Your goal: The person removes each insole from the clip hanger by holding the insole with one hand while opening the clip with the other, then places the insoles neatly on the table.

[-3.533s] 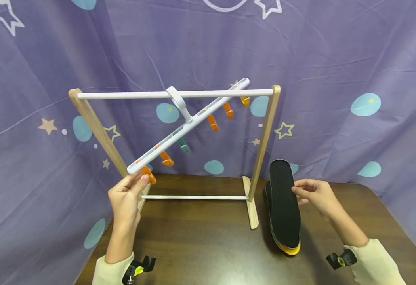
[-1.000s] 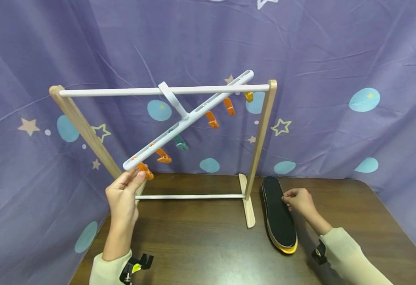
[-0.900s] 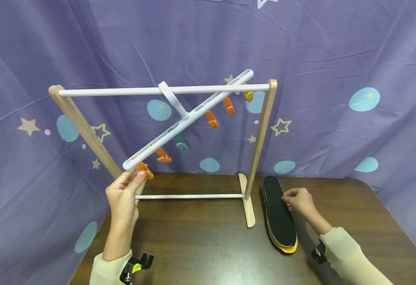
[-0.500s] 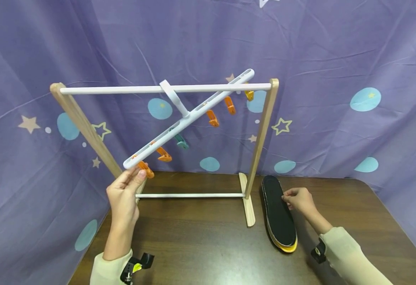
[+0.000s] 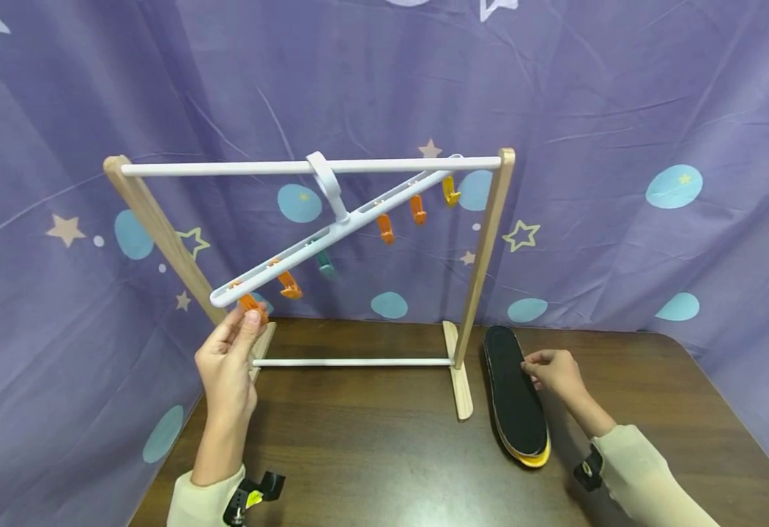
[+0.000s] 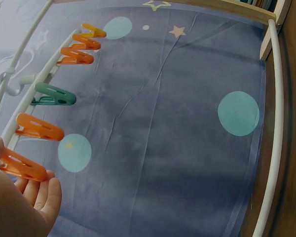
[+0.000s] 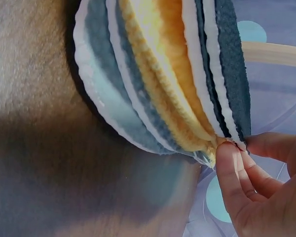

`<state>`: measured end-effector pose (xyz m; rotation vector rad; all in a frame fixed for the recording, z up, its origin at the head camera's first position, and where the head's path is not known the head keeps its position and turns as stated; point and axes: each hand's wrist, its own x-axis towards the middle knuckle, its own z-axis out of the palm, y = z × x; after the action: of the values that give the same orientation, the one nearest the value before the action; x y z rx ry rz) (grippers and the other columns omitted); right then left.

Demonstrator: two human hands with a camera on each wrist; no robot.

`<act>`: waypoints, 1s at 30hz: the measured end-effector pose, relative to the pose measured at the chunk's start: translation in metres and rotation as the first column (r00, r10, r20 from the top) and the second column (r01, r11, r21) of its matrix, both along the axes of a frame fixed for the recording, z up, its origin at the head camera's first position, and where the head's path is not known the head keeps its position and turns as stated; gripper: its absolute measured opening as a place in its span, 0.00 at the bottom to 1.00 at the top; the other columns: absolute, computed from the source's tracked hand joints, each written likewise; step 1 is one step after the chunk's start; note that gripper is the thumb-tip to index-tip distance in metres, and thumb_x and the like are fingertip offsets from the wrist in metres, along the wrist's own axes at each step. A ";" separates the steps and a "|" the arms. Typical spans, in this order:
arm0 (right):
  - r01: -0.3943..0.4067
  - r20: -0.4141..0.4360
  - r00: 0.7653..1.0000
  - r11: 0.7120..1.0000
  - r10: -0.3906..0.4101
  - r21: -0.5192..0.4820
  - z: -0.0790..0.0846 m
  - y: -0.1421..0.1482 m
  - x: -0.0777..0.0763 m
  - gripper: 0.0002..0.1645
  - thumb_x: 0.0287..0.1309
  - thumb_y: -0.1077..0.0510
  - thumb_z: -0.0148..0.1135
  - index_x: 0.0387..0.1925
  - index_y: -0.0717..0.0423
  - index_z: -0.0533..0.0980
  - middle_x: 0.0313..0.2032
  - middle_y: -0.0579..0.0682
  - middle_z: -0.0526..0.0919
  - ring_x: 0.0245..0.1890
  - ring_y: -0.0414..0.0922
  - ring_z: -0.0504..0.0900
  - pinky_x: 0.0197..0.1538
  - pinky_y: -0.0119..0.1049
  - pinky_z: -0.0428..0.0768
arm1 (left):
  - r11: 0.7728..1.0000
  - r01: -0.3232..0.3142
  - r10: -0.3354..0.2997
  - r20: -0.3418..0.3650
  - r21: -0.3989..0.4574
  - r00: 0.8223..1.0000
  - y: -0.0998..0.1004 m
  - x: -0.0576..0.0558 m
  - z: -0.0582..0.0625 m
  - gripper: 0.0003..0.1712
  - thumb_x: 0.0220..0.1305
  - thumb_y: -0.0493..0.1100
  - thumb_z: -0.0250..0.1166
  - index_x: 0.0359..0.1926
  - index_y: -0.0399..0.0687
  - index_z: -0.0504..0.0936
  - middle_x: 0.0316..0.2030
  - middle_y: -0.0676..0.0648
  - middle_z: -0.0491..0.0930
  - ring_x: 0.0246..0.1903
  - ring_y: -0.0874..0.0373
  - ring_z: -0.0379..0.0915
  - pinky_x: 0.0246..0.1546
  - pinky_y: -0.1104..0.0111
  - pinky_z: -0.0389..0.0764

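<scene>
My left hand (image 5: 226, 366) pinches the orange clip (image 5: 253, 307) at the near left end of a white clip hanger (image 5: 305, 249). The hanger hooks over the white top bar of a wooden rack (image 5: 483, 256) and slants, its far end higher. Along it hang more clips: orange, a green clip (image 6: 54, 94) and a yellow clip (image 5: 450, 192). At the right, a stack of insoles (image 5: 515, 395) lies on the table, black on top with yellow showing at the near end. My right hand (image 5: 556, 373) pinches the edge of the upper insole (image 7: 232, 64) between thumb and fingers.
The brown table (image 5: 371, 454) extends in front of the rack. The rack's lower white bar (image 5: 351, 363) and wooden feet (image 5: 460, 388) stand close left of the insoles. A purple patterned curtain (image 5: 622, 110) hangs behind and at both sides.
Since 3.5 s ago the right hand has lowered the upper insole onto the stack. In the last half second the hanger has swung: its near end shifted left, its far end dropped slightly.
</scene>
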<state>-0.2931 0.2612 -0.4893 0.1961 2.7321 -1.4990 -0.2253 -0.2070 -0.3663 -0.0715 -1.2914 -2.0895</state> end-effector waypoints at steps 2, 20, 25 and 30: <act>0.002 -0.003 1.000 1.000 -0.002 -0.003 -0.001 0.000 0.000 0.14 0.61 0.65 0.67 0.41 0.76 0.82 0.24 0.50 0.85 0.23 0.41 0.82 0.28 0.35 0.87 | 1.000 0.002 -0.002 -0.003 0.003 1.000 0.000 -0.001 0.000 0.10 0.67 0.30 0.66 0.48 0.30 0.85 0.36 0.44 0.90 0.36 0.59 0.88 0.44 0.71 0.87; -0.009 -0.100 0.995 1.000 0.007 -0.019 0.018 0.002 0.005 0.15 0.66 0.66 0.61 0.49 0.75 0.80 0.33 0.62 0.88 0.23 0.38 0.84 0.29 0.34 0.86 | 0.997 0.008 -0.003 0.063 -0.075 0.998 0.006 -0.006 -0.011 0.15 0.69 0.33 0.66 0.50 0.23 0.82 0.36 0.46 0.90 0.37 0.59 0.88 0.39 0.73 0.87; -0.047 -0.217 0.976 0.998 0.035 -0.050 0.035 -0.002 0.007 0.15 0.68 0.65 0.61 0.51 0.75 0.80 0.32 0.56 0.88 0.23 0.32 0.82 0.30 0.33 0.87 | 0.991 0.026 -0.015 0.086 -0.132 0.996 0.014 -0.009 -0.016 0.17 0.70 0.34 0.64 0.52 0.21 0.80 0.37 0.48 0.90 0.38 0.60 0.87 0.39 0.72 0.86; -0.071 -0.339 0.940 0.995 0.042 -0.072 0.050 -0.009 0.013 0.15 0.69 0.63 0.62 0.49 0.73 0.81 0.31 0.49 0.89 0.25 0.30 0.83 0.31 0.33 0.87 | 0.979 0.063 -0.039 0.124 -0.192 0.992 0.025 -0.009 -0.021 0.15 0.70 0.32 0.63 0.52 0.22 0.80 0.37 0.50 0.90 0.38 0.61 0.87 0.40 0.72 0.86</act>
<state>-0.2802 0.2518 -0.4394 -0.1564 2.8843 -1.7741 -0.2345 -0.1818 -0.3877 -0.0665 -1.5805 -2.0299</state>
